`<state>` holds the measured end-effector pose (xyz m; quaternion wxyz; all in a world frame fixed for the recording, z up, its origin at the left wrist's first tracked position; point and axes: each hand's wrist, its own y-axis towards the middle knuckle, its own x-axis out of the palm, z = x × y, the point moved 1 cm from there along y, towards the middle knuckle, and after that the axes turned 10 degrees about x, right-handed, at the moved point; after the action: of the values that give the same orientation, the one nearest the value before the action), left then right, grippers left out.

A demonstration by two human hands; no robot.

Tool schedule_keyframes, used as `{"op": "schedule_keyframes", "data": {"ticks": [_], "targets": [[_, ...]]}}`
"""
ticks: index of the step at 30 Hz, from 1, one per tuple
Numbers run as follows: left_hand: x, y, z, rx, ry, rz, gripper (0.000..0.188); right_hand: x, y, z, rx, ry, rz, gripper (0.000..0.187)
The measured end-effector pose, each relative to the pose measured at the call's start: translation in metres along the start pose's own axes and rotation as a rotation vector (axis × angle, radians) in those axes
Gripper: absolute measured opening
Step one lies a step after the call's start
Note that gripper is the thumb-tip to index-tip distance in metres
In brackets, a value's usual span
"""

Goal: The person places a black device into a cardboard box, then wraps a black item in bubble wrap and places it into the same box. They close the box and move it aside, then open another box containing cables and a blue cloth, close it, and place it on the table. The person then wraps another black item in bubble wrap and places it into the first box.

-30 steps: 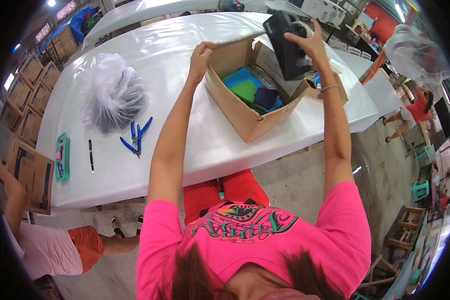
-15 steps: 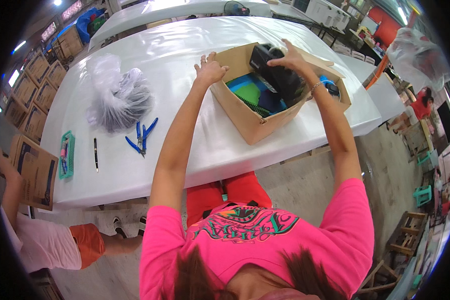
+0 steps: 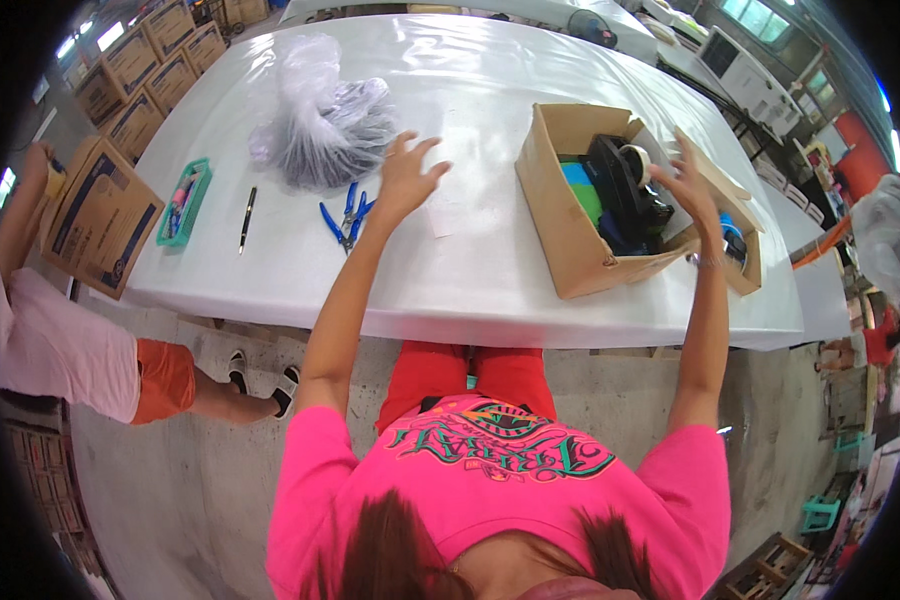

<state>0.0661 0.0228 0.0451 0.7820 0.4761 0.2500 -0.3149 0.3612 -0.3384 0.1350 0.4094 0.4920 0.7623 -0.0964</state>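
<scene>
My left hand (image 3: pixel 410 183) is open above the white table, fingers apart and nothing in it. Below and left of it lie blue-handled pliers (image 3: pixel 348 222). Just behind is a clear plastic bag (image 3: pixel 335 130) with dark contents. My right hand (image 3: pixel 690 188) spreads its fingers at the right side of an open cardboard box (image 3: pixel 543 205), its thumb beside a roll of tape (image 3: pixel 636 163). That roll sits on a black tape dispenser (image 3: pixel 615 195) inside the box, over green and blue items (image 3: pixel 582 190). Whether the right hand touches the dispenser is hard to see.
A black pen (image 3: pixel 247 220) and a green basket (image 3: pixel 203 190) holding small items lie at the table's left. A smaller box part (image 3: pixel 753 265) with a blue-and-black item adjoins the cardboard box. At far left, a person (image 3: pixel 65 330) stands beside a carton (image 3: pixel 100 220).
My left hand has let go of the box's left edge and moved left over the table. The tape dispenser, earlier tilted in my right hand, now rests lower in the box; my right fingers have spread.
</scene>
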Motion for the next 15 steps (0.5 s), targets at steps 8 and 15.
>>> {"op": "schedule_keyframes", "data": {"ticks": [8,15], "targets": [[-0.020,-0.114,-0.039,-0.432,0.420,-0.044,0.051,-0.011,-0.113,0.065,0.303,0.515,0.291,0.070],[-0.024,-0.129,-0.028,-0.230,0.284,0.064,0.028,0.045,-0.121,0.069,0.372,1.033,0.333,0.083]]}}
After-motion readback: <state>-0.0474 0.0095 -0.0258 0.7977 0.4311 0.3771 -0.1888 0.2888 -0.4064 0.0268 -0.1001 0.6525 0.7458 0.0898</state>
